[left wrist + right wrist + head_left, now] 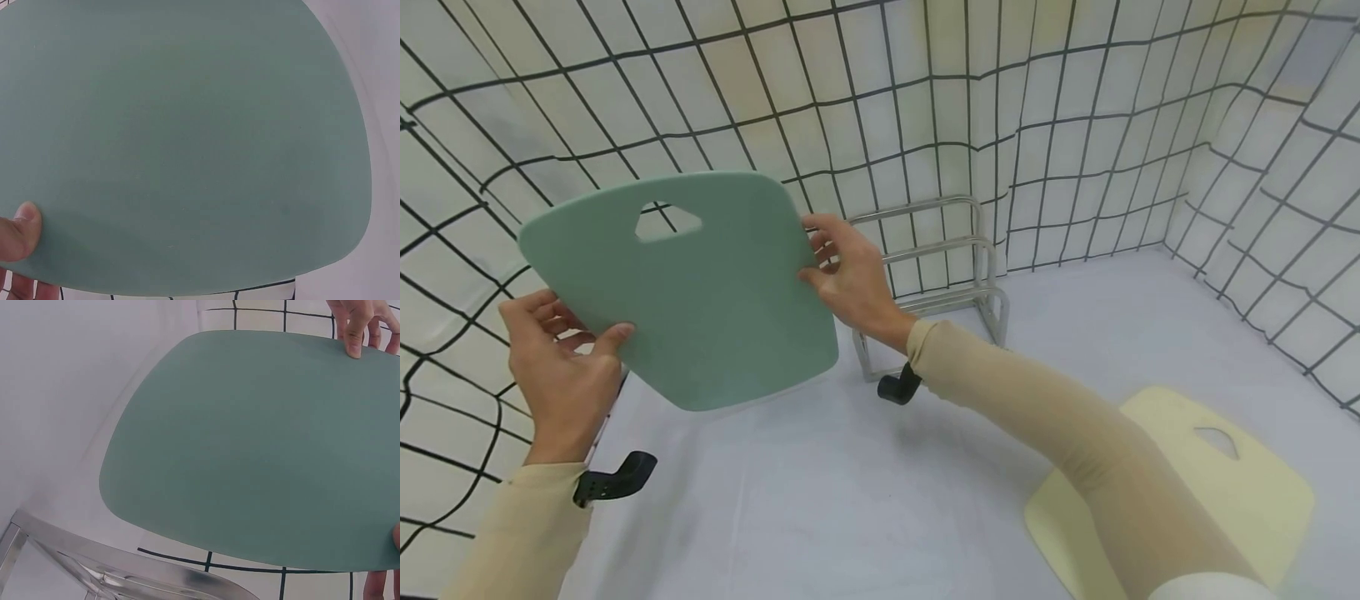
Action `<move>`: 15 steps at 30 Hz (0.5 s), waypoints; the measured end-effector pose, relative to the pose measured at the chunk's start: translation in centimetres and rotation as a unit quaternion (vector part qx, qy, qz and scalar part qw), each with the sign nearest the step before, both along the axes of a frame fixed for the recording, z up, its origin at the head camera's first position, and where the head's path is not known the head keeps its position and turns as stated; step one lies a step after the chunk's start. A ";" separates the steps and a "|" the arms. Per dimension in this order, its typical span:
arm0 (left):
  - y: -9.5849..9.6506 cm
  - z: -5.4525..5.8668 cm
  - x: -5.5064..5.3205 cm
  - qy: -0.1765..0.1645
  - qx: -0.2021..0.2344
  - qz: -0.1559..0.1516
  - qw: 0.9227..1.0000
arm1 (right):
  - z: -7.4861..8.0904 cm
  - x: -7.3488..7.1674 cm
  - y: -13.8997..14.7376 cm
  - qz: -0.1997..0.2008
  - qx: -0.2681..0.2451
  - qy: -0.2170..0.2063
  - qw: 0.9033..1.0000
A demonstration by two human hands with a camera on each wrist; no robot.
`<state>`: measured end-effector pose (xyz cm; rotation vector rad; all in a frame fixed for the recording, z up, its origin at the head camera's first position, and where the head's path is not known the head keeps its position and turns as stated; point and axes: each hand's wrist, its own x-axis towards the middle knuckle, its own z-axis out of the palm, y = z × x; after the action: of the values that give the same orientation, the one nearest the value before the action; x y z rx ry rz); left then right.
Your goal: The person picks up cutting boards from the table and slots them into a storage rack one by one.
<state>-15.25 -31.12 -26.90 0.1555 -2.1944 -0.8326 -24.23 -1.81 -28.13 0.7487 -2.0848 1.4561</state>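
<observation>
1. Head view, and here's the green board (722, 292), up in the air over the white surface (820, 492), tilted, its handle slot near the top edge. My left hand (565, 367) has the lower left edge, thumb on the near face; my right hand (853, 271) pinches the right edge, higher up. Both are gripping, neither is free. With holds at different heights, I'd say the board could twist, so I want both hands moving together, at one pace. The wire rack (955, 296) stands just beyond my right wrist: mind that sleeve! The yellow board (1232, 500) lies flat on the surface, partly under my right forearm in this view; elbow high, no brushing it.

2. Over to the left wrist, and it's nearly all green. The left thumb (28, 228) presses close to the edge, fingers just peeking out past it. A shallow bite, I judge: firm pressure, no sudden turns.

3. Right wrist now: both hands at the board's edges, my right one half cut off by the frame. Rack metal sits near the board's edge, and a gap shows between them. Slow and square there, or they could knock.
</observation>
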 end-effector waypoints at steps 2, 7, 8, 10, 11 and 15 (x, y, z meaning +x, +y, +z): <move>0.0 0.0 -0.1 -0.001 0.002 -0.001 1.000 | 0.0 0.0 0.0 -0.003 0.002 0.001 1.000; 0.1 0.2 -0.3 -0.003 0.002 0.000 1.000 | 0.2 -0.1 0.0 -0.008 0.003 -0.004 1.000; 0.1 0.2 -0.3 -0.004 0.002 0.001 1.000 | 0.2 -0.1 0.0 -0.007 0.002 -0.005 1.000; 0.1 0.2 -0.4 -0.002 0.001 -0.002 1.000 | 0.2 -0.1 0.0 -0.006 0.000 -0.010 1.000; 0.0 0.2 -0.4 0.000 0.001 -0.002 1.000 | 0.2 -0.2 0.0 -0.005 -0.001 -0.010 1.000; 0.0 0.3 -0.7 0.006 0.000 -0.007 1.000 | 0.4 -0.2 0.1 -0.003 -0.004 -0.010 1.000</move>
<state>-15.94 -31.11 -26.60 0.1352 -2.1855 -0.8392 -24.44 -1.73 -27.72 0.7283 -2.0921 1.4739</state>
